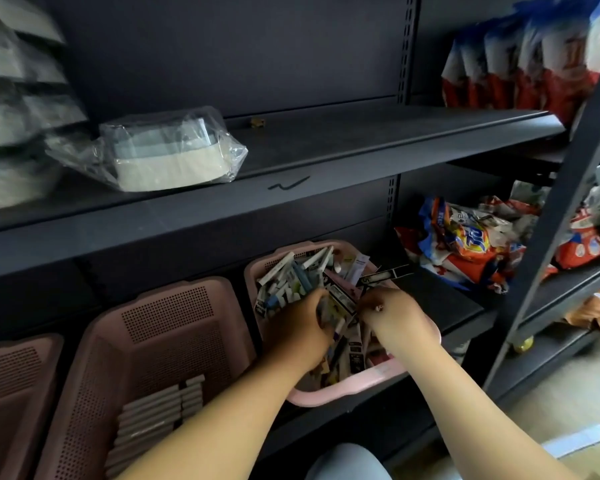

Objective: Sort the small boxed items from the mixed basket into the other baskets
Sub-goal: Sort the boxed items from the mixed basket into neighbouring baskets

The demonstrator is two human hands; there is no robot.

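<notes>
A dark metal lower shelf (pixel 440 299) carries three pink perforated baskets side by side: the mixed basket (pixel 378 374) on the right, a middle basket (pixel 167 317) and a left basket (pixel 11 368). Detergent bags (pixel 465 244) lie further right. The upper shelf (pixel 361 147) holds a plastic-wrapped container (pixel 163 150).

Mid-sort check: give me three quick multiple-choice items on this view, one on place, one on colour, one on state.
1. The mixed basket sits where?
A. top shelf
B. right of the middle basket
C. floor

2. The baskets' colour?
A. pink
B. blue
C. green

3. The left hand and right hand are:
A. resting on the top shelf
B. down among the boxes
C. out of view

Answers: B, it stands beside the middle basket on the lower shelf; A, all three are pink; B, both reach into the pile.
</notes>
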